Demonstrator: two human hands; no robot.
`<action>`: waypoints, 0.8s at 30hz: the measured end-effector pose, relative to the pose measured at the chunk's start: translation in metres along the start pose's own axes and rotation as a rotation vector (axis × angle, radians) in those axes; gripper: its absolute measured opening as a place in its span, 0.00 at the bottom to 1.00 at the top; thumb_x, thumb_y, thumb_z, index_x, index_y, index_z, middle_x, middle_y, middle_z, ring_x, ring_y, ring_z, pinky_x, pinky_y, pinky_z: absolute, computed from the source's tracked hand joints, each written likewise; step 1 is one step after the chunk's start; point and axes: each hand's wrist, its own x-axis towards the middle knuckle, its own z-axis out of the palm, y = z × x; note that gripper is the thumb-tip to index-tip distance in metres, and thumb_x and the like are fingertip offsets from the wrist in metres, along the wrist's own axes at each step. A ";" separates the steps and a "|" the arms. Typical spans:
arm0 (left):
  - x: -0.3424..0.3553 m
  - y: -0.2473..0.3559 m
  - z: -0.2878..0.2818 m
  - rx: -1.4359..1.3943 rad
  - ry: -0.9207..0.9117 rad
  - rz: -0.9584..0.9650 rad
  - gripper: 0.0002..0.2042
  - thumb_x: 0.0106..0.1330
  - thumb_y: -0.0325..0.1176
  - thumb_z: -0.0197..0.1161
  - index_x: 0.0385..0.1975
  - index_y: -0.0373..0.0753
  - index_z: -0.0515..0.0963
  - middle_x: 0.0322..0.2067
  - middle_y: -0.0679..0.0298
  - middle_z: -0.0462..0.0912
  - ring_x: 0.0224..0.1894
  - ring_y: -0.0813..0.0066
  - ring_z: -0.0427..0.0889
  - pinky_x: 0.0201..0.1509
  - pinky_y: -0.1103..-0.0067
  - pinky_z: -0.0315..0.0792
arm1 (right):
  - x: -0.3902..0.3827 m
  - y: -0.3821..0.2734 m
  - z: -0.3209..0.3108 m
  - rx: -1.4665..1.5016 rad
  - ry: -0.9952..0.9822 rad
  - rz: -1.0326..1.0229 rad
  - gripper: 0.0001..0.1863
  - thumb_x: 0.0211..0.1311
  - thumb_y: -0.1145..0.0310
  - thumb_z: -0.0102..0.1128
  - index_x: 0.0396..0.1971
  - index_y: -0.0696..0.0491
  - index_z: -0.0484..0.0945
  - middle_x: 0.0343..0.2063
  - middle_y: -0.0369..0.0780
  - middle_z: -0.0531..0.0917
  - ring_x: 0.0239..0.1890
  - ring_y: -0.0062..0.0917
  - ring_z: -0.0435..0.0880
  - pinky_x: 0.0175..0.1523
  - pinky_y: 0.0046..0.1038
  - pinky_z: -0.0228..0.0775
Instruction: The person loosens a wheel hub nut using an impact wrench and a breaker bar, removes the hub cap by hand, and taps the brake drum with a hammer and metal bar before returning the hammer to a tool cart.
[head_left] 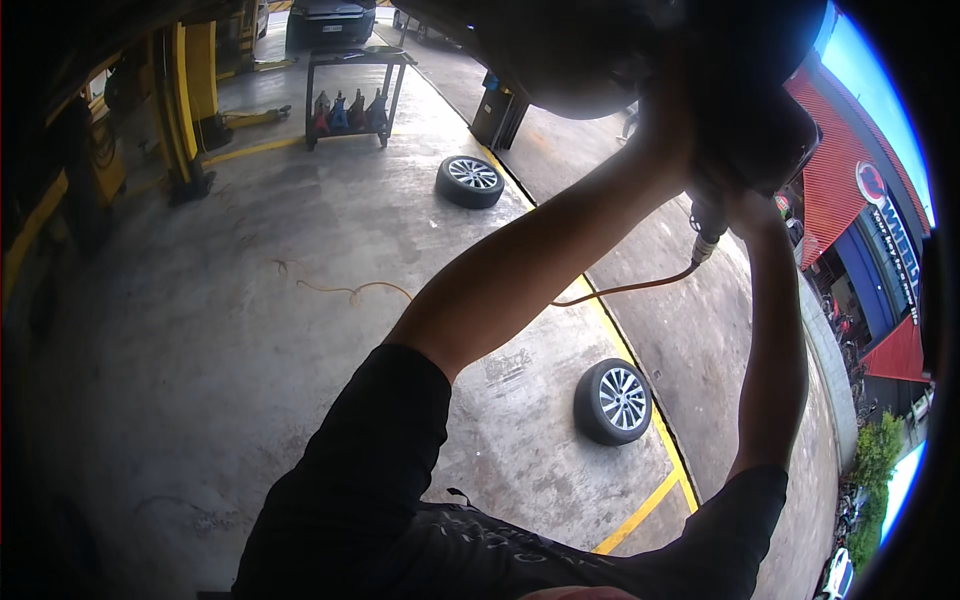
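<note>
Both my arms reach up to the top right, toward a dark mass overhead (pixel 590 60) with a rounded lower edge, too shadowed to make out. My right hand (pixel 752 212) is closed around the handle of an air tool (pixel 708 220), its upper part lost in the dark. From the metal fitting at the handle's bottom runs an orange-brown air hose (pixel 640 288), passing behind my left forearm and down toward the floor. My left hand (pixel 668 125) is raised beside the tool, against the dark mass; shadow hides its fingers.
Two wheels with silver rims lie on the concrete floor, one farther off (pixel 470 182) and one nearer (pixel 614 402), beside a yellow line. A black cart (pixel 360 60) holding several stands is at the back. Yellow lift posts (pixel 175 110) rise at left; a dark post (pixel 498 115) stands beyond the far wheel.
</note>
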 end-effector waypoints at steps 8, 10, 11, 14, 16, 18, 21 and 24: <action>0.003 -0.001 -0.007 0.206 0.142 0.030 0.26 0.70 0.56 0.40 0.48 0.38 0.72 0.39 0.63 0.80 0.38 0.75 0.82 0.41 0.79 0.78 | -0.002 -0.016 0.009 -0.039 -0.023 0.095 0.19 0.65 0.60 0.54 0.50 0.55 0.73 0.25 0.35 0.77 0.22 0.16 0.74 0.25 0.21 0.68; 0.003 0.000 -0.001 0.210 0.180 0.001 0.27 0.70 0.57 0.40 0.49 0.38 0.72 0.40 0.62 0.80 0.39 0.75 0.82 0.42 0.79 0.78 | -0.003 -0.015 0.007 -0.133 0.053 0.080 0.19 0.64 0.58 0.55 0.49 0.55 0.73 0.25 0.35 0.77 0.23 0.16 0.74 0.26 0.21 0.68; 0.001 0.001 0.003 0.208 0.180 -0.001 0.27 0.70 0.57 0.40 0.49 0.38 0.72 0.40 0.62 0.80 0.39 0.75 0.82 0.42 0.79 0.78 | -0.003 -0.014 0.004 -0.139 0.047 0.086 0.19 0.64 0.58 0.55 0.49 0.55 0.73 0.25 0.35 0.77 0.23 0.16 0.74 0.26 0.21 0.68; -0.003 0.002 0.007 0.274 0.225 -0.036 0.28 0.70 0.57 0.39 0.50 0.38 0.71 0.41 0.62 0.80 0.39 0.75 0.82 0.43 0.79 0.78 | -0.003 -0.012 0.005 -0.104 0.038 0.064 0.19 0.64 0.58 0.55 0.48 0.56 0.74 0.25 0.35 0.77 0.22 0.16 0.74 0.25 0.21 0.68; -0.001 -0.001 0.000 0.192 0.082 0.071 0.28 0.70 0.57 0.38 0.51 0.38 0.71 0.42 0.62 0.80 0.40 0.74 0.82 0.43 0.79 0.78 | -0.003 -0.013 0.007 -0.063 0.038 0.036 0.18 0.64 0.59 0.55 0.47 0.56 0.74 0.24 0.34 0.77 0.21 0.16 0.74 0.25 0.21 0.67; -0.001 0.000 -0.003 0.193 0.096 0.042 0.28 0.70 0.57 0.38 0.51 0.38 0.71 0.42 0.62 0.80 0.41 0.74 0.82 0.44 0.79 0.78 | -0.004 -0.018 0.013 -0.064 0.078 0.179 0.17 0.64 0.60 0.55 0.46 0.56 0.74 0.22 0.33 0.75 0.19 0.16 0.72 0.22 0.20 0.65; -0.001 0.001 0.002 0.197 0.121 -0.020 0.28 0.70 0.57 0.38 0.51 0.38 0.71 0.42 0.62 0.80 0.41 0.74 0.82 0.44 0.79 0.77 | -0.009 -0.029 0.031 0.276 0.109 0.115 0.12 0.61 0.71 0.58 0.19 0.51 0.68 0.12 0.29 0.63 0.13 0.14 0.59 0.21 0.20 0.50; 0.009 -0.006 -0.010 0.071 0.026 0.066 0.28 0.70 0.57 0.38 0.51 0.38 0.71 0.41 0.62 0.80 0.40 0.74 0.81 0.44 0.79 0.77 | -0.013 -0.041 0.041 0.183 0.160 0.113 0.12 0.61 0.70 0.58 0.19 0.51 0.68 0.12 0.29 0.64 0.13 0.14 0.60 0.21 0.20 0.50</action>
